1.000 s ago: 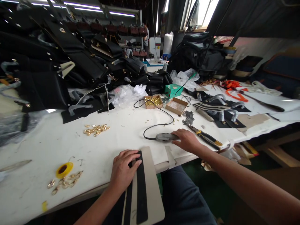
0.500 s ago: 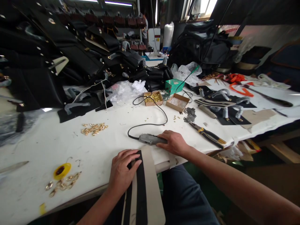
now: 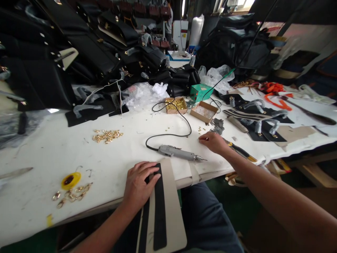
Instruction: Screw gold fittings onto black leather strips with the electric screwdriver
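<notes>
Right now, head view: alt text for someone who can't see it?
A person's left hand rests on a beige panel with black strips at the near edge of a white table; right hand is near scattered gold pieces. A grey corded tool lies untouched between the hands, black bags piled behind.

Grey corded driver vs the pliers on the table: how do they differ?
The driver is grey; the pliers have yellow-and-black handles.
The driver trails a black cord; the pliers show none.
The driver is unobstructed; the pliers are partly hidden behind the right hand.
Both lie on the white table.
</notes>
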Demonstrator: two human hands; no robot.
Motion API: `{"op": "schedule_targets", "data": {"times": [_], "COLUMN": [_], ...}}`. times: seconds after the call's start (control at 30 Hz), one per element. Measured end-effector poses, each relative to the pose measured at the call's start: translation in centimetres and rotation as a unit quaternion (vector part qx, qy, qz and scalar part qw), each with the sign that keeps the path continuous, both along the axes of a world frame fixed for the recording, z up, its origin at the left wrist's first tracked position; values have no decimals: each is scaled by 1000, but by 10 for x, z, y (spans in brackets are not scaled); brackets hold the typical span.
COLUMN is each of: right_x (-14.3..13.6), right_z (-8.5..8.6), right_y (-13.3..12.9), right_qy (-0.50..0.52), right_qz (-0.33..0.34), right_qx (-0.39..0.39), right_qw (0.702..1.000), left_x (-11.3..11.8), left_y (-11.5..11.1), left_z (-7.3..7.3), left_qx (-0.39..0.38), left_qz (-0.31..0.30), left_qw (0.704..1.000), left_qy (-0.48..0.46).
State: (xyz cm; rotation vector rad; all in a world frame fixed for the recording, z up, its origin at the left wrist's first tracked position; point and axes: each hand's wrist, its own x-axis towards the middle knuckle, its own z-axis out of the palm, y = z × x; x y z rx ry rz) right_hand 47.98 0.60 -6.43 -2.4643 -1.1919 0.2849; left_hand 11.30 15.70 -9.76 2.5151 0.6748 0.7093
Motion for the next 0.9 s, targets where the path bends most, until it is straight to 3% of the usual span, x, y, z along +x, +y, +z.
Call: {"op": "schedule_targets", "data": {"times": [0.17, 0.3, 0.5, 0.7, 0.9], "right_x": [-6, -7, -11, -23, -26], "right_z": [-3, 5, 12, -5, -17], "right_y": [0, 5, 25, 49, 56], "right_qy": [-28, -40, 31, 8, -35], "right_qz": [31, 38, 47, 11, 6], "right_qx": [-25, -59, -64, 14, 32], "right_qw": [999, 997, 996, 1000, 999], "left_x": [1, 1, 1, 0, 0], "left_y": [-2, -3, -4, -5, -5], "left_z": [2, 4, 6, 6, 6], "left_qx": [-7, -9, -17, -18, -19], "left_qz": [8, 10, 10, 5, 6], "left_qw": [1000, 1000, 1000, 1000, 999], "left_qy": [9, 11, 17, 19, 25]}}
